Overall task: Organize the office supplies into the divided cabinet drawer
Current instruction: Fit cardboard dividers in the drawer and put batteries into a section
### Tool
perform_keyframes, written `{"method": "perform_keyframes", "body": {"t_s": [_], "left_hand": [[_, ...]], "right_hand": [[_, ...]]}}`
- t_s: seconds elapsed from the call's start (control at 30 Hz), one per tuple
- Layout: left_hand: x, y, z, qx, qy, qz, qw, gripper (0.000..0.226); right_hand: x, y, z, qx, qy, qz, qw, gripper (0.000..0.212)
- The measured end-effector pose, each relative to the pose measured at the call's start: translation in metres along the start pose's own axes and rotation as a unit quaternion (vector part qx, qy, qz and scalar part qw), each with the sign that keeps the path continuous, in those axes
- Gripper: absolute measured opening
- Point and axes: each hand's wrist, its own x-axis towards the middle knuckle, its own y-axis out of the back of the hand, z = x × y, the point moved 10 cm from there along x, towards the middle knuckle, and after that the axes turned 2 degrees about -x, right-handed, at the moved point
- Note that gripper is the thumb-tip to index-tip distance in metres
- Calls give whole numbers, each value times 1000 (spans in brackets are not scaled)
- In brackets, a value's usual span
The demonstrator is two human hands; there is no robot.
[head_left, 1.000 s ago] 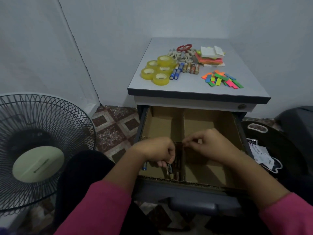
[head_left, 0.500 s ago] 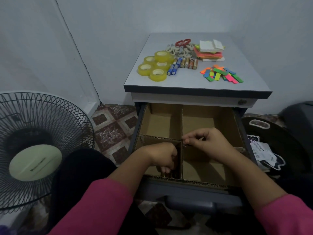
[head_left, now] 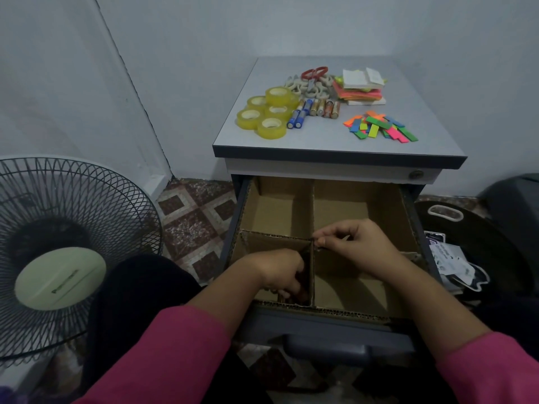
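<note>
The open drawer [head_left: 320,312] holds a cardboard divider [head_left: 313,205] that splits it into four compartments. My left hand [head_left: 277,272] reaches into the front-left compartment, its fingers curled round small batteries that are mostly hidden. My right hand [head_left: 355,243] pinches the divider's top edge where the two walls cross. On the cabinet top [head_left: 425,118] lie yellow tape rolls [head_left: 269,112], more batteries [head_left: 319,107], red-handled scissors [head_left: 313,73], a stack of sticky notes [head_left: 360,88] and coloured paper strips [head_left: 379,129].
A floor fan [head_left: 58,252] stands close on the left. A dark bag with papers [head_left: 455,258] lies on the floor to the right of the drawer. Both rear compartments show bare cardboard. A wall stands right behind the cabinet.
My left hand has sunk deeper into the front-left compartment with the battery it held. My right hand keeps its pinch on the divider. The camera has tilted slightly.
</note>
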Motion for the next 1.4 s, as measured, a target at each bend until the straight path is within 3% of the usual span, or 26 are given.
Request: {"method": "perform_keyframes", "body": {"t_s": [0.2,0.53,0.6,0.93,1.03,1.1,1.3,1.4], "left_hand": [[-2,-2,-6,20,8,-35,999,24],[-2,2,-3,34,11,-11,999,21],[-2,2,-1,53,5,-10,999,13],[-4,3,9,164,13,21,986,20],[-3,3,6,127,12,12,992,8],[-5,4,7,102,3,3,995,16],[-8,2,16,210,3,27,977,22],[-10,2,19,207,10,19,978,17]], "right_hand": [[-1,-1,0,-4,-1,-6,1000,19],[-1,0,2,-7,-11,-6,1000,17],[0,0,2,-8,-10,-5,1000,17],[0,-1,1,-4,-8,-2,1000,16],[0,0,1,-1,-5,-1,1000,16],[0,0,1,-2,-7,-2,1000,16],[-1,-1,0,-4,-5,-3,1000,18],[-1,0,0,-3,-6,0,1000,18]]}}
